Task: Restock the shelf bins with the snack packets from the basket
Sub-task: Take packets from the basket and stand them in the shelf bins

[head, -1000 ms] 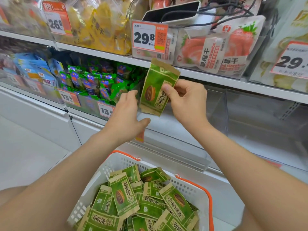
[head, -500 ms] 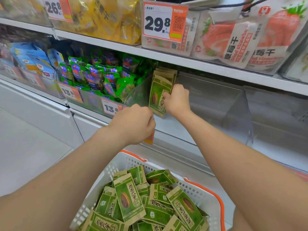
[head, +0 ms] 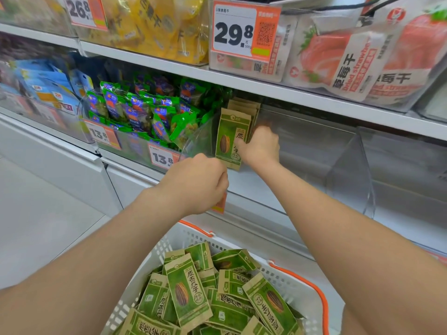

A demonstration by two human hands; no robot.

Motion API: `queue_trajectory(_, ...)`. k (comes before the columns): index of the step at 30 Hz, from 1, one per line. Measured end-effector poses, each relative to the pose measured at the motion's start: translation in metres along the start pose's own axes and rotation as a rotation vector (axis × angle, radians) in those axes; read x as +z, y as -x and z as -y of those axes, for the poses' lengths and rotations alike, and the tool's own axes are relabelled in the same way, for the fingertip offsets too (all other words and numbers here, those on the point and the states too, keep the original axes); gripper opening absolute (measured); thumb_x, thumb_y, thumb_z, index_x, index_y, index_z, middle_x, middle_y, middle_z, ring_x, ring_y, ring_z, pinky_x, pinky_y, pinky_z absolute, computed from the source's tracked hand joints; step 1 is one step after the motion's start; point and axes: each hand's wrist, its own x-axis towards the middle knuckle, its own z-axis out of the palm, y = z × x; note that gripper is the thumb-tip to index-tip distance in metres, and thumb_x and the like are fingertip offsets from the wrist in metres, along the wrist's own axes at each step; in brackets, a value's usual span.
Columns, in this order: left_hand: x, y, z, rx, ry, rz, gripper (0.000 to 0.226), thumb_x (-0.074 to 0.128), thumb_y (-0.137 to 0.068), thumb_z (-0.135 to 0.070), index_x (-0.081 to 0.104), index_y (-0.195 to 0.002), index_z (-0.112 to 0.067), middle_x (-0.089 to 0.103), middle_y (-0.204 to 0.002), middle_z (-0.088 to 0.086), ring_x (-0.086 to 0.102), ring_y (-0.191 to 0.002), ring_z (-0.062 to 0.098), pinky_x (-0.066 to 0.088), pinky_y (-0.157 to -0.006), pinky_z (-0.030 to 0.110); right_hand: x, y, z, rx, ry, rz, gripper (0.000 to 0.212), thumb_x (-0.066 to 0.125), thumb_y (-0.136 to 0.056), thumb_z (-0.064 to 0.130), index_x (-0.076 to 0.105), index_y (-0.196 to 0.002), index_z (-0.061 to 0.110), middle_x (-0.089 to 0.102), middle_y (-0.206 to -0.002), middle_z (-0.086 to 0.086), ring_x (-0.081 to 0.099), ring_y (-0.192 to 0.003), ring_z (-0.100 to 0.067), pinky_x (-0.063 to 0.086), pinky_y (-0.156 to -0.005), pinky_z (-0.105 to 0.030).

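A white basket (head: 180,239) with orange handles sits low in front of me, full of several green and tan seed packets (head: 186,291). My right hand (head: 262,146) reaches into a clear shelf bin (head: 314,153) and pinches an upright green packet (head: 229,139), thumb on its front. That packet stands at the front of a short row of like packets at the bin's left end. My left hand (head: 196,184) hovers by the bin's front edge with its fingers curled; nothing shows in it.
Left of the clear bin is a bin of green and blue packets (head: 145,112) with a 13.8 price tag (head: 160,158). The shelf above carries yellow bags and dried strawberry bags (head: 362,56). A clear divider (head: 348,170) bounds the bin on the right.
My right hand carried the packet from in front of the shelf into the clear bin, up against the row. My left hand let go of it and curled. The view moved closer.
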Motion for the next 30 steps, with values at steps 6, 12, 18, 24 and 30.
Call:
queue_trajectory(6, -0.003, 0.012, -0.008, 0.043, -0.007, -0.22, 0.019, 0.051, -0.101, -0.036, 0.062, -0.104, -0.02, 0.058, -0.099, 0.004, 0.053, -0.098, 0.029, 0.049, -0.081, 0.046, -0.02, 0.019, 0.001, -0.011, -0.008, 0.087, 0.032, 0.07, -0.092, 0.038, 0.056, -0.104, 0.013, 0.061, -0.104, -0.005, 0.061, -0.094, -0.029, 0.054, -0.077, -0.039)
queue_trajectory(12, -0.01, 0.043, -0.022, -0.073, 0.124, -0.114, 0.042, 0.049, -0.088, -0.048, 0.048, -0.058, -0.018, 0.051, -0.056, 0.001, 0.056, -0.061, 0.029, 0.052, -0.059, 0.036, -0.062, 0.084, 0.011, -0.391, 0.154, 0.106, 0.013, 0.047, -0.089, 0.029, 0.059, -0.092, 0.024, 0.067, -0.085, -0.004, 0.061, -0.083, -0.034, 0.054, -0.07, -0.042)
queue_trajectory(18, 0.033, 0.073, -0.036, 0.041, -0.222, 0.602, 0.028, 0.049, -0.102, -0.044, 0.065, -0.108, -0.022, 0.062, -0.119, 0.005, 0.062, -0.111, 0.031, 0.055, -0.089, 0.041, -0.089, 0.155, 0.026, -0.738, 0.503, 0.508, 0.011, 0.056, -0.083, 0.029, 0.06, -0.092, 0.023, 0.053, -0.08, -0.002, 0.055, -0.077, -0.034, 0.05, -0.065, -0.036)
queue_trajectory(24, 0.123, 0.094, -0.03, 0.116, -0.349, 0.953, 0.038, 0.056, -0.098, -0.008, 0.058, -0.137, -0.012, 0.061, -0.13, 0.012, 0.065, -0.113, 0.031, 0.058, -0.09, 0.045, -0.069, 0.197, -0.008, -0.661, 0.863, 0.914, 0.03, 0.055, -0.093, 0.017, 0.038, -0.068, 0.019, 0.041, -0.07, 0.0, 0.042, -0.056, -0.016, 0.033, -0.049, -0.027)
queue_trajectory(30, 0.163, 0.113, -0.034, 0.253, -0.44, 0.88, 0.073, 0.068, -0.096, -0.004, 0.034, -0.159, -0.017, 0.034, -0.158, 0.016, 0.042, -0.141, 0.041, 0.051, -0.105, 0.051, -0.058, 0.201, -0.027, -0.674, 0.999, 1.085, 0.015, 0.051, -0.099, 0.015, 0.051, -0.084, 0.013, 0.051, -0.078, -0.002, 0.048, -0.061, -0.015, 0.033, -0.046, -0.028)
